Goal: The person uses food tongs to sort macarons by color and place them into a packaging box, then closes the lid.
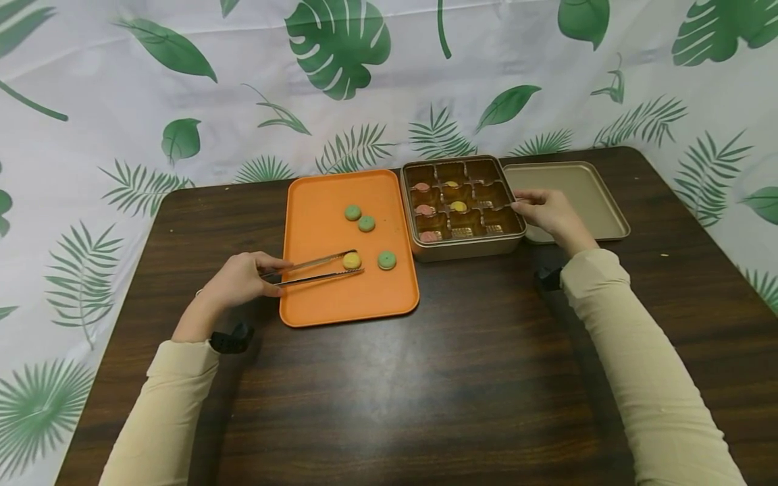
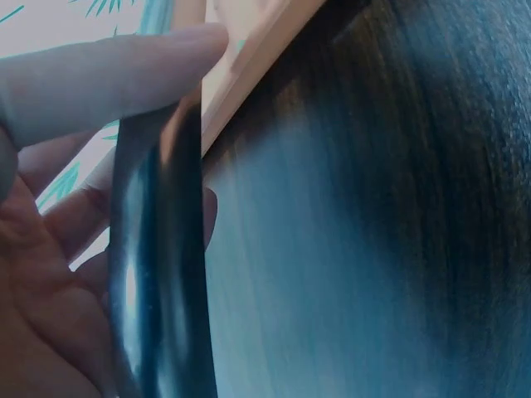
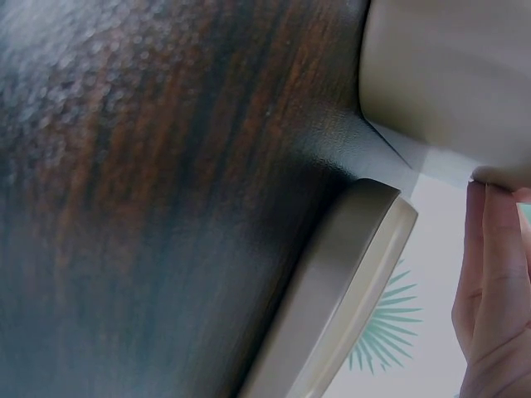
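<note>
My left hand [image 1: 240, 278] holds metal tongs [image 1: 319, 278] over the orange tray [image 1: 310, 192]; the thumb presses one arm of the tongs [image 2: 162, 257] in the left wrist view. Between the tong tips lies a yellow macaron [image 1: 351, 261]. Three green macarons [image 1: 387, 260] rest elsewhere on the tray. At the tray's right stands a gold tin box [image 1: 468, 251] with a divided insert. Pink macarons [image 1: 425, 210] fill its left column, and two yellow macarons [image 1: 458, 206] sit in the middle column. My right hand [image 1: 550, 212] pinches the box's right rim, fingers [image 3: 498, 257] against its outer wall.
Right of the box, partly behind my right hand, lies a gold lid [image 1: 562, 177] on the dark wooden table [image 1: 389, 391]. A white cloth with green leaf prints [image 1: 243, 88] hangs behind the table.
</note>
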A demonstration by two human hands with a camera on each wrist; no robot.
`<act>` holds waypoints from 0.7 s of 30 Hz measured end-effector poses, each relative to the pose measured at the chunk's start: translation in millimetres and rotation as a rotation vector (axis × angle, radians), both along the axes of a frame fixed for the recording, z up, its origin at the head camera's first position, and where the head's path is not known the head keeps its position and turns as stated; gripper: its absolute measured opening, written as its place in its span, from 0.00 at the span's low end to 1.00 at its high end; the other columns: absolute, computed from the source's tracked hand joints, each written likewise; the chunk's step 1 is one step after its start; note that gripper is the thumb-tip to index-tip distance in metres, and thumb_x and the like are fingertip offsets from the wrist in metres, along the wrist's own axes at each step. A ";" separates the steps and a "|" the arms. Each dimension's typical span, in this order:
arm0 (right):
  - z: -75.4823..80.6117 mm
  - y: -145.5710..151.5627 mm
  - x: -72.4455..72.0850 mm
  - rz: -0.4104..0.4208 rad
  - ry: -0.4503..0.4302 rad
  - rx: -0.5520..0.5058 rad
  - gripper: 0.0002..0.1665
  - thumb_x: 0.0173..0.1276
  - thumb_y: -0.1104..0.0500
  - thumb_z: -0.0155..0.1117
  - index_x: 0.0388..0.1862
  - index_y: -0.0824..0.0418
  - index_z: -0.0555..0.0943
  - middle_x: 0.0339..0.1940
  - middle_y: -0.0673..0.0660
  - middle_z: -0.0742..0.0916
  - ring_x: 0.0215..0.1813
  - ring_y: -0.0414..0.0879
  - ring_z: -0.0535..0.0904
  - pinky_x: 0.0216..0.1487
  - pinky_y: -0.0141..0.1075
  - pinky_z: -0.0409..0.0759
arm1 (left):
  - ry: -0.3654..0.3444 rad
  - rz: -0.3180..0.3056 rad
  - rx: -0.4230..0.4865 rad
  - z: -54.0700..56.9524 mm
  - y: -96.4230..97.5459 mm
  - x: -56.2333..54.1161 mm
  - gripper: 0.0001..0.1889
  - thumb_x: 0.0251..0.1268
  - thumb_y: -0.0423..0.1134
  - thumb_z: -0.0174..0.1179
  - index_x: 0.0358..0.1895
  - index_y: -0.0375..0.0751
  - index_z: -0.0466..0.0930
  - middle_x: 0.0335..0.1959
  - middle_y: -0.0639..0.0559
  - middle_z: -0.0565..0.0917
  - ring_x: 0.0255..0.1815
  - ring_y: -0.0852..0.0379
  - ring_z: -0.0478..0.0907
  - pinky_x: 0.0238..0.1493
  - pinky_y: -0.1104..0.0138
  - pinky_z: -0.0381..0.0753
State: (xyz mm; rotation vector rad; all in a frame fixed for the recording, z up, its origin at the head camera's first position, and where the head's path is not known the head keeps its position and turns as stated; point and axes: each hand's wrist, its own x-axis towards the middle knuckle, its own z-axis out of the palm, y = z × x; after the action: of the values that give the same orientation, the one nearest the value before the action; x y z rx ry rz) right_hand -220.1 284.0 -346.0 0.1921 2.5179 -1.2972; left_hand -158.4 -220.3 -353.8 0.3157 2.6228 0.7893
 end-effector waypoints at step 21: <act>-1.4 0.3 0.0 -0.002 0.010 -0.007 0.34 0.76 0.50 0.48 0.74 0.65 0.58 0.71 0.71 0.68 0.72 0.61 0.64 0.70 0.51 0.66 | 0.066 -0.023 0.022 -2.1 1.6 3.9 0.24 0.56 0.37 0.68 0.58 0.39 0.79 0.56 0.35 0.80 0.48 0.44 0.77 0.46 0.55 0.78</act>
State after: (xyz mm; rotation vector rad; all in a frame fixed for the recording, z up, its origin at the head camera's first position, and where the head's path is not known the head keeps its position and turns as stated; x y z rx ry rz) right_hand -220.1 284.3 -347.4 0.1869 2.5214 -1.3108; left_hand -154.5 -218.7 -355.9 0.3837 2.6681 0.8133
